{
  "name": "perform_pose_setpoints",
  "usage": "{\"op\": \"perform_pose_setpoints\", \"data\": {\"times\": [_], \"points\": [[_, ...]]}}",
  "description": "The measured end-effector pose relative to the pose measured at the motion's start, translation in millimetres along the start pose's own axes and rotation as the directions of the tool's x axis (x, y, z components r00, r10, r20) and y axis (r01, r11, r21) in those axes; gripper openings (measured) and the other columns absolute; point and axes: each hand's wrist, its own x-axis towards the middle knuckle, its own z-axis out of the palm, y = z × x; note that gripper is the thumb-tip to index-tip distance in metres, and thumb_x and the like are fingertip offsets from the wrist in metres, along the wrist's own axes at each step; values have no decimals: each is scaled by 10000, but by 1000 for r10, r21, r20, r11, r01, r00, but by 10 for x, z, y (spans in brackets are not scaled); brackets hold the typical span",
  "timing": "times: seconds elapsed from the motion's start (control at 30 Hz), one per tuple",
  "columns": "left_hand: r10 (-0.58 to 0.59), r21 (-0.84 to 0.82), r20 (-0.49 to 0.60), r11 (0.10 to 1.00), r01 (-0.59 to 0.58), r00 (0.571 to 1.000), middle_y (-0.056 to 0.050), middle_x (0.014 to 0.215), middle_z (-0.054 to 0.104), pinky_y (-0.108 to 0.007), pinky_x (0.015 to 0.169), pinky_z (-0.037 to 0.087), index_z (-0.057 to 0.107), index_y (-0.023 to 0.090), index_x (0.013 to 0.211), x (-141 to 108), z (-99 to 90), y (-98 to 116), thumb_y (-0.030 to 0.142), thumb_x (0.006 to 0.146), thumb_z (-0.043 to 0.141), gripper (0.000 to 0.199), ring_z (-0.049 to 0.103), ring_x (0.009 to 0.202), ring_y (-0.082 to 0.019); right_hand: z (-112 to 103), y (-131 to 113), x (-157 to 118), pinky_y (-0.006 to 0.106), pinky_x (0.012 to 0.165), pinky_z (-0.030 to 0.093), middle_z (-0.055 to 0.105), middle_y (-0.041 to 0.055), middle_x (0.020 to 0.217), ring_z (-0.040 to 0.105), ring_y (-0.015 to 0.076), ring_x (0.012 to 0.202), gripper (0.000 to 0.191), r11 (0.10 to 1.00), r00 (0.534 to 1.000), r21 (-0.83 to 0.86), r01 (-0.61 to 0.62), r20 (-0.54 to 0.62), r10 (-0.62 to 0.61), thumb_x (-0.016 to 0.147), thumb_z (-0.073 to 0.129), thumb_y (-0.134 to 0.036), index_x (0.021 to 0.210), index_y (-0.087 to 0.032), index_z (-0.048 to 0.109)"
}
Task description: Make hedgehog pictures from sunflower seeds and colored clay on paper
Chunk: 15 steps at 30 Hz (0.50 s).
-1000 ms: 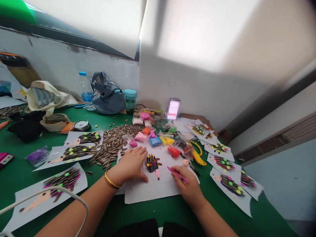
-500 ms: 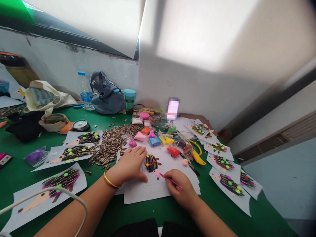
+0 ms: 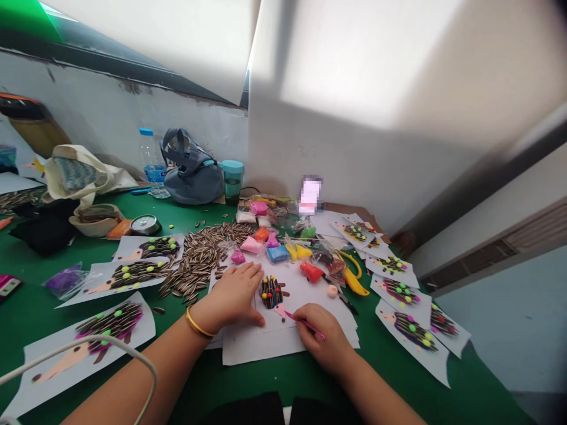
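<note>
My right fingers (image 3: 305, 317) pinch the pink tool (image 3: 312, 328) — tip at the hedgehog's (image 3: 272, 293) pink head; left fingers (image 3: 250, 277) lie nearly together beside it.

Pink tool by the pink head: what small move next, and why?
Probably press the pink tool lightly into the pink head: its tip is at the head's edge, and the left hand lies spread on the paper.

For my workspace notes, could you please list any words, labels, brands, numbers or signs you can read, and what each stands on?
No text reads clearly.
White panel: faint marks, perhaps "3/8", too blurred to confirm.
Water bottle: blue label, lettering too small.
Lit screen: pixelated, unreadable.
</note>
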Motion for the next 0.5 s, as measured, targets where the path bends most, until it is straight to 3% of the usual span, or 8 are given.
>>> {"op": "perform_pose_setpoints", "data": {"times": [0.5], "points": [[6, 13, -17, 1000, -6, 1000, -141, 1586, 310, -567, 1158, 228, 377, 206, 1482, 8, 33, -18, 686, 518, 788, 1153, 266, 1449, -391, 83, 64, -25, 299, 728, 472, 630, 48, 881, 584, 194, 834, 249, 993, 997, -96, 63, 40, -59, 834, 476, -27, 946, -217, 592]]}}
